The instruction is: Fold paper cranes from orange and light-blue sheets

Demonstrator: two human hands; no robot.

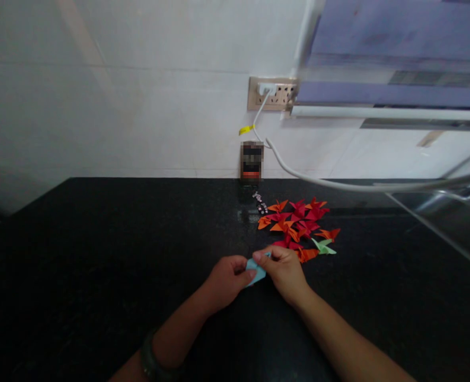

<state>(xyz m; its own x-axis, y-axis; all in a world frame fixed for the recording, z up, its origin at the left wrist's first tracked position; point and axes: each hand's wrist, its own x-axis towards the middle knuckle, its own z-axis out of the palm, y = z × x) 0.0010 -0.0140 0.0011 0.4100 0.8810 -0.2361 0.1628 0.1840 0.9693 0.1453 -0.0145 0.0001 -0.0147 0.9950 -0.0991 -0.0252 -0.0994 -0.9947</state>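
A small light blue paper piece [255, 270] is pinched between both hands over the black countertop [79, 249]. My left hand [227, 281] holds its left side with thumb and fingers closed on it. My right hand [283, 271] grips its upper right edge, fingers curled. Just behind the hands lies a heap of several folded paper cranes [296, 223] in red and orange, with one pale green crane [324, 246] at its right edge.
A small dark device [251, 161] stands against the tiled wall at the counter's back. A white cable [298, 172] runs from the wall socket [272, 94] to the right. A metal rack [437, 191] occupies the right side.
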